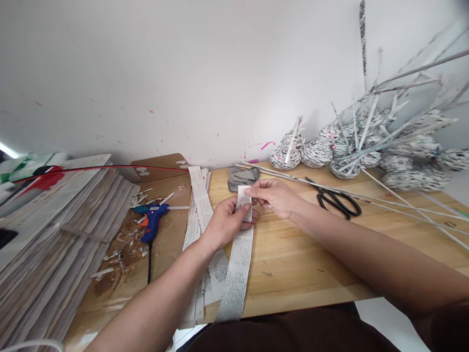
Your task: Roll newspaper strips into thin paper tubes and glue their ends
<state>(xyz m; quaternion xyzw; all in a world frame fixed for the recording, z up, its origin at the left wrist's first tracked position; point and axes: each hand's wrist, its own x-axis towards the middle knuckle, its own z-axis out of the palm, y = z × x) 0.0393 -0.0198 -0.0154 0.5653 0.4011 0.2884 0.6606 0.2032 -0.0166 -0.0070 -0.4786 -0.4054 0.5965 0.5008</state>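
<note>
A long printed newspaper strip (237,266) runs from my fingers down to the table's front edge. My left hand (232,220) is closed around it a little below its upper end, thumb on top. At that upper end, the fingers of my right hand (269,193) pinch the strip's corner. More cut newspaper strips (201,198) lie in a loose stack just left of my left hand. Behind my hands sits a crumpled grey cloth (240,177).
Black scissors (339,201) and thin paper rods (384,203) lie to the right. Woven paper pieces (287,150) stand along the wall. On the left, a blue glue gun (153,224) rests on stained cardboard (166,188) beside a tall newspaper stack (73,234).
</note>
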